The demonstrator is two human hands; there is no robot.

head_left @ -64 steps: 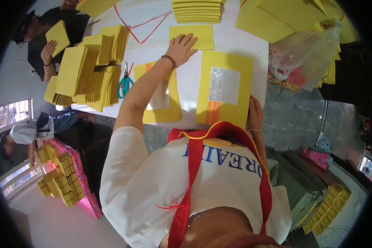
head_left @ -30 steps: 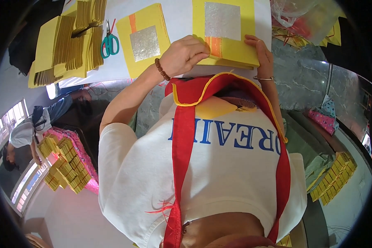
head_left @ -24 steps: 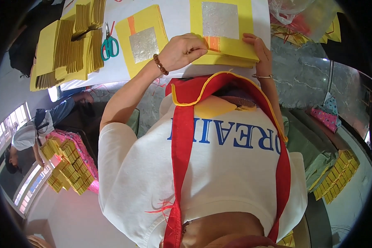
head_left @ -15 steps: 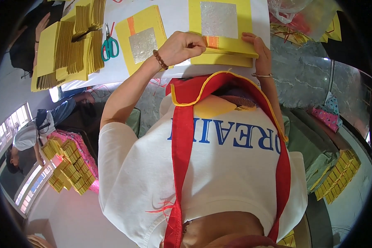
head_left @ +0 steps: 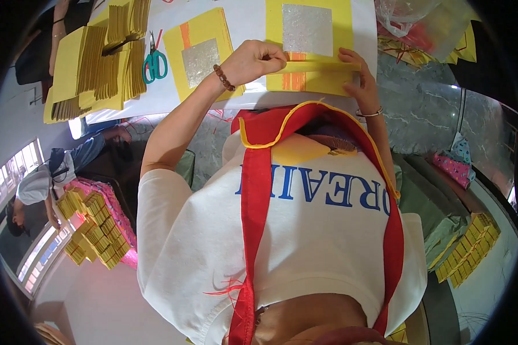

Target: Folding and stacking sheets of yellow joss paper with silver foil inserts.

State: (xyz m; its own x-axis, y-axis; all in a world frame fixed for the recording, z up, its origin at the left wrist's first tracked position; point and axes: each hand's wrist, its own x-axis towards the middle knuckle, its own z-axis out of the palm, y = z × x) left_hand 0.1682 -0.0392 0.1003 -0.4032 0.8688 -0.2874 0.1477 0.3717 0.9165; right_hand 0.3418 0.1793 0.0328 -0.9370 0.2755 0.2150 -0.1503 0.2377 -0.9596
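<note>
Both pinching the folded near edge of the yellow foil-squared sheet [head_left: 309, 63], left hand [head_left: 258, 59] at nine o'clock, right hand [head_left: 357, 77] at three, fold running nine-to-three between clamped fingers.

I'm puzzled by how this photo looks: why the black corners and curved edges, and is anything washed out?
Head view: a fisheye lens gives the dark round border and bends the white table edge; the windows at left are blown out; the silver foil square glints; the hands and yellow sheet are fairly sharp.
</note>
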